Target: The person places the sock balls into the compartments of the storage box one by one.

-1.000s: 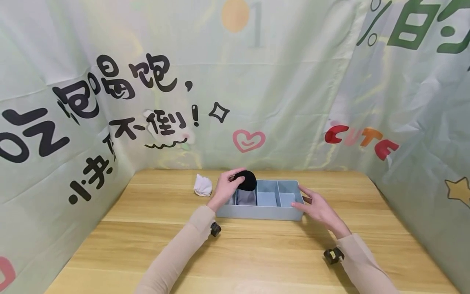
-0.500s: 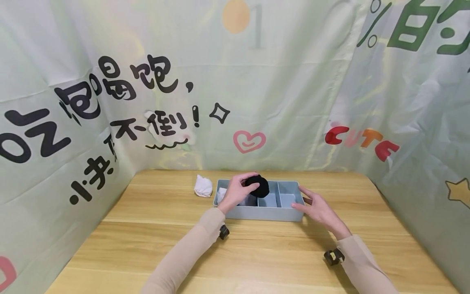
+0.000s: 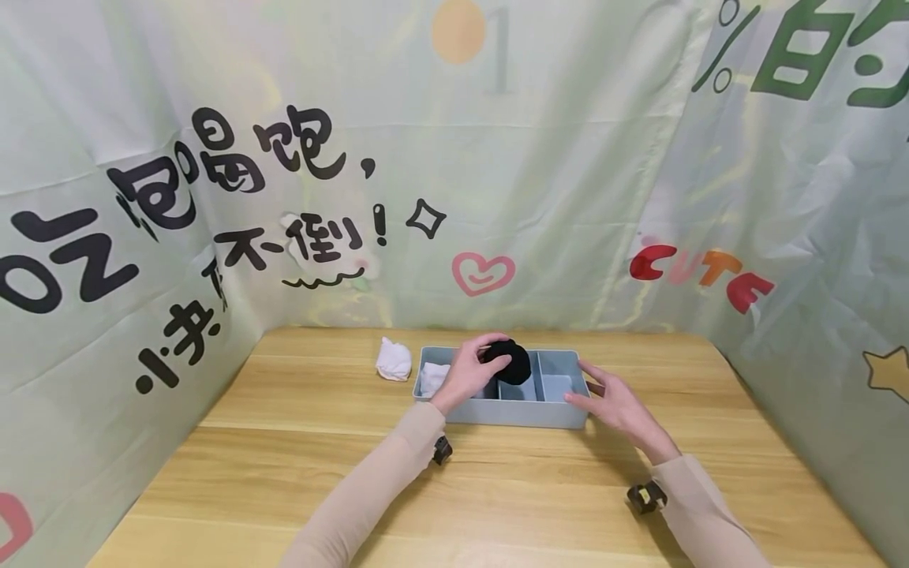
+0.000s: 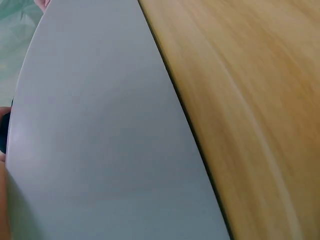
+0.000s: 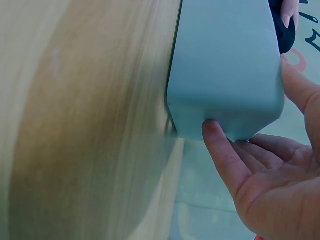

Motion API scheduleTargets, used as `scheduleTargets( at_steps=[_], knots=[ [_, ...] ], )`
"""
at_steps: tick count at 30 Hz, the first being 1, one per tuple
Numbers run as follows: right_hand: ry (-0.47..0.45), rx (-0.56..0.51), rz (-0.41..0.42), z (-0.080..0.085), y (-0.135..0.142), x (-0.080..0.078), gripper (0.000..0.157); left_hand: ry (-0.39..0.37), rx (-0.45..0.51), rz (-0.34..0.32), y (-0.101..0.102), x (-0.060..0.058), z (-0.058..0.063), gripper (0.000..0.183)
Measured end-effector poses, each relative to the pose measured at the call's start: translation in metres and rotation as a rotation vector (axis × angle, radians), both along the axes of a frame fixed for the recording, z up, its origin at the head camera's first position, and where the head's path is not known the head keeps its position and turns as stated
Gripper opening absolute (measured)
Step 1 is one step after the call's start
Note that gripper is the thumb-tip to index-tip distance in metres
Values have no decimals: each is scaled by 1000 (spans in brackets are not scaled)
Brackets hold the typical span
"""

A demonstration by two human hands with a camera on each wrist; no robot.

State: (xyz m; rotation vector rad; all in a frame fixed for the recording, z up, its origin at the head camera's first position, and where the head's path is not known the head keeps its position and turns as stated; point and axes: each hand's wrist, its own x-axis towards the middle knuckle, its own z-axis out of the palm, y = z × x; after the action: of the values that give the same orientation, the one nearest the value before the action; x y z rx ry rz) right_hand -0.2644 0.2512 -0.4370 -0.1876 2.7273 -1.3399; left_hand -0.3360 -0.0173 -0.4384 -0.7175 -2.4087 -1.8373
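A black rolled-up sock (image 3: 513,363) is pinched between the thumb and fingers of my left hand (image 3: 465,375), over the third compartment from the left of a light blue divided box (image 3: 511,413). My right hand (image 3: 614,404) holds the box's right end, thumb at the rim. In the right wrist view, a fingertip (image 5: 214,129) presses the end wall. White cloth (image 3: 432,379) lies in the leftmost compartment. Grey and dark fabric in the second is mostly hidden by my left hand. The box's front wall (image 4: 100,125) fills much of the left wrist view.
A white rolled-up bundle (image 3: 393,360) sits on the wooden table (image 3: 497,489), left of the box. Printed fabric walls (image 3: 568,197) enclose the table at the back and both sides. Both wrists wear small black cameras (image 3: 646,497).
My left hand has moved right with the black sock, from over the second compartment to over the third, uncovering the white cloth at the left. My right hand stays at the box's end.
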Motion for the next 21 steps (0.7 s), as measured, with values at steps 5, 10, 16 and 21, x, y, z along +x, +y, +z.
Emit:
scheduleTargets(
  at_steps=[5, 10, 16, 21],
  knots=[
    [5, -2, 0, 0, -1, 0, 82, 26, -42, 5, 4, 0, -1, 31],
    [1, -9, 4, 0, -1, 0, 82, 57, -121, -33, 10, 0, -1, 32],
    [8, -18, 6, 1, 0, 0, 80, 131, -238, -48, 17, -1, -2, 32],
    [19, -16, 12, 0, 0, 0, 79, 181, -340, -55, 17, 1, -2, 32]
  ],
)
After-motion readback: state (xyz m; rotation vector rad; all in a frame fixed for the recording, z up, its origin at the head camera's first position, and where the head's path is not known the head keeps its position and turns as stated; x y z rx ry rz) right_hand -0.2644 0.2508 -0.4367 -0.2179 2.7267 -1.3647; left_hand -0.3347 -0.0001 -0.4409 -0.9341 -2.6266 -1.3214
